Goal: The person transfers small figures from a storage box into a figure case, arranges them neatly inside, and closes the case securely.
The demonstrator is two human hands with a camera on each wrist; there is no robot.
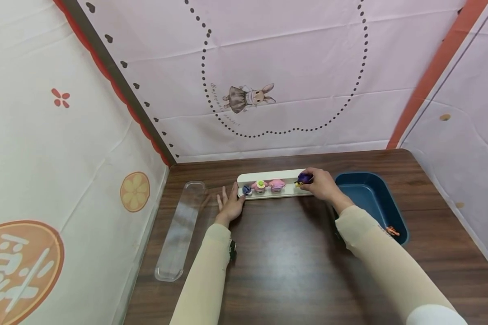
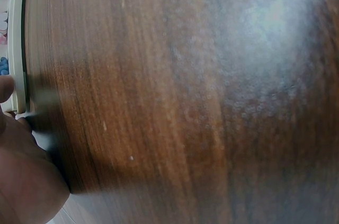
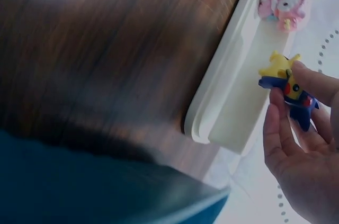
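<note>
My right hand (image 1: 322,184) pinches a small blue-and-yellow toy figure (image 3: 294,89) over the right part of a long white tray (image 3: 233,91). In the right wrist view the figure's yellow part faces the tray. At the tray's left end rests my left hand (image 1: 231,206), thumb against the rim and other fingers spread outward. Inside the tray stand a small blue figure (image 1: 247,190), a pink figure with a green-and-white top (image 1: 260,186) and another pink figure (image 1: 277,185). The left wrist view catches only part of the left hand and the tray's edge.
To the right stands a dark blue bin (image 1: 390,198) with a small orange figure (image 1: 392,231) in its near corner. A long clear plastic cover (image 1: 180,232) lies on the left of the brown wooden table (image 1: 284,271). Printed cloth walls (image 1: 309,54) enclose the table.
</note>
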